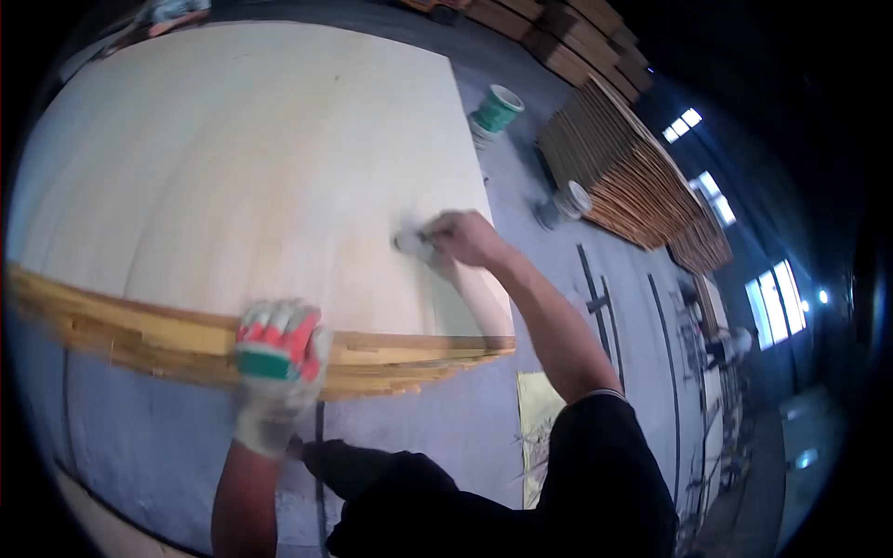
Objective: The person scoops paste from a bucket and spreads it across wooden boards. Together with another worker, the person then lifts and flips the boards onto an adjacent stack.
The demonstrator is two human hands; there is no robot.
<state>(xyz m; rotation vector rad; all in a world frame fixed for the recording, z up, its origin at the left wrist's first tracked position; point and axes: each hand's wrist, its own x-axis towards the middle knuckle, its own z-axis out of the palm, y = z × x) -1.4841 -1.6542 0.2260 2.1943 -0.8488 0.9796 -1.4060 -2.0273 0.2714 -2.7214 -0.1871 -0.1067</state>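
While the left hand (279, 346) touches plywood (279, 167), the right (465, 237) grips a blurred tool (411, 242).

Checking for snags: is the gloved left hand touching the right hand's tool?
Apart. The head view shows bare pale board between the gloved left hand and the tool.

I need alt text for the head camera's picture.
A person's bare right hand holds a small, blurred tool over a stack of large wooden sheets; the gloved left hand rests at the near edge. Buckets stand to the right.
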